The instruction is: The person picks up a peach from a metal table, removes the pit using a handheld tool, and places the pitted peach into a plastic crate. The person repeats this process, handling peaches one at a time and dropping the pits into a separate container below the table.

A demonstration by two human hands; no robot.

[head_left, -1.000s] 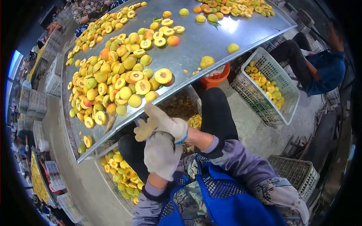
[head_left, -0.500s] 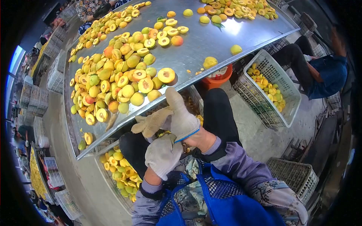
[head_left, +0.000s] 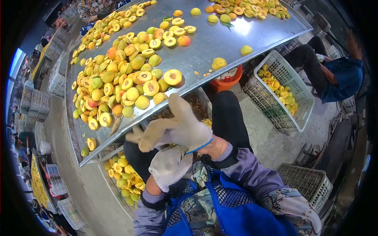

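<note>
Both hands wear off-white knit work gloves and meet over my lap, in front of the metal table's near edge. My right hand [head_left: 177,124] is open, fingers and thumb spread, its fingertips dirty and slightly blurred. At its wrist shows the blue-edged cuff [head_left: 199,144] of the right glove. Closed below it, my left hand [head_left: 170,167] pinches the glove near that cuff; the fingertips are partly hidden. A pile of halved yellow peaches [head_left: 122,78] lies on the metal table [head_left: 212,39] just beyond, several with the stone still showing.
Under the table edge stands a crate of cut fruit [head_left: 126,179] on my left. To the right are an orange bucket [head_left: 226,80], a grey crate with fruit [head_left: 283,92] and another crate [head_left: 305,185]. A seated person [head_left: 334,74] is beyond; more fruit [head_left: 252,8] lies at the far side.
The fingers of my right hand have spread wider and shifted slightly left. My left hand has moved a little lower, staying at the right glove's cuff.
</note>
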